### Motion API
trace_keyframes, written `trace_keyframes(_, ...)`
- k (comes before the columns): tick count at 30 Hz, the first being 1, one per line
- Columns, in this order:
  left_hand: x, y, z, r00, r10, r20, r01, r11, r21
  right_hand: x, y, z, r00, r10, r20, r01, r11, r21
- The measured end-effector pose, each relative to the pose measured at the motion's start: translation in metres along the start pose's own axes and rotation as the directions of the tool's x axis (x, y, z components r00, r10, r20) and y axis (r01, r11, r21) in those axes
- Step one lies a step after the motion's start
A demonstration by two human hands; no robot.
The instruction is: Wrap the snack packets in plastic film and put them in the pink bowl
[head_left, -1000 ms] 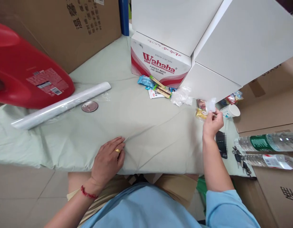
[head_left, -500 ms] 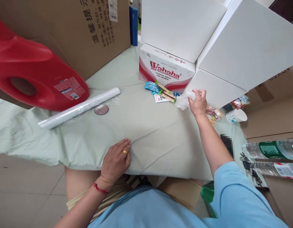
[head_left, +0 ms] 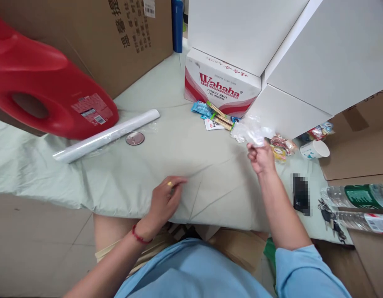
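Pale-green creased tablecloth [head_left: 222,194]; red-and-white cardboard water box [head_left: 220,85] stands on it. Left hand [head_left: 166,196] near front edge, fingers loosely bent, narrow gap to thumb. Right hand [head_left: 262,157] pinches crumpled clear plastic wrapping [head_left: 252,129] by box's right corner, just left of yellow snack packet [head_left: 278,153].

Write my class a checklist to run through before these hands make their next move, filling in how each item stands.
1. Right hand has a grip: ok, its fingers pinch clear plastic.
2. Left hand is free: ok, nothing visible in it.
3. Snack packets by the Wahaha box lie separately: not ok, they overlap.
4. Gripped plastic is one single piece: cannot tell, the transparent folds blend together.
5. White roll is apart from both hands: ok, it lies off to the left.
6. Paper cup stands upright: cannot tell from this angle.
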State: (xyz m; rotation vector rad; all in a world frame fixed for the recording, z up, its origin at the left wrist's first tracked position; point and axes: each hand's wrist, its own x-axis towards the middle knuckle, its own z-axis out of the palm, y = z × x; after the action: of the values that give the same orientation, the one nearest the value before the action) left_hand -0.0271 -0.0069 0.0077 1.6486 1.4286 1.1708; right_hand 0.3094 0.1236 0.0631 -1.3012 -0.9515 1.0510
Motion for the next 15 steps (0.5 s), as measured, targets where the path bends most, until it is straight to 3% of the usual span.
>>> trace_keyframes(2,0.021,0.016,0.018,0.978,-0.168,0.125,0.193,0.954,-0.23,-0.033,0.025,0.019,0.99,0.097,0.099,-0.102,0.994,0.044)
trace_keyframes(4,0.044,0.029,0.039,0.938,-0.248,0.242,0.331,0.845,-0.42,-0.056,0.046,0.035,0.988,0.074,0.133,-0.078,0.997,0.025)
trace_keyframes(6,0.065,0.035,0.058,0.91,-0.292,0.294,0.412,0.719,-0.56,-0.067,0.059,0.043,0.989,-0.053,0.135,0.06,0.997,-0.046)
trace_keyframes(9,0.083,0.034,0.081,0.905,-0.324,0.277,0.423,0.602,-0.678,-0.067,0.064,0.041,0.945,-0.271,0.186,0.306,0.931,-0.199)
trace_keyframes(11,0.086,0.027,0.091,0.919,-0.318,0.234,0.388,0.615,-0.687,-0.064,0.064,0.035,0.913,-0.34,0.224,0.393,0.879,-0.27)
trace_keyframes(15,0.082,0.014,0.099,0.949,-0.191,0.251,0.306,0.752,-0.583,-0.063,0.069,0.03,0.898,-0.333,0.287,0.421,0.838,-0.346)
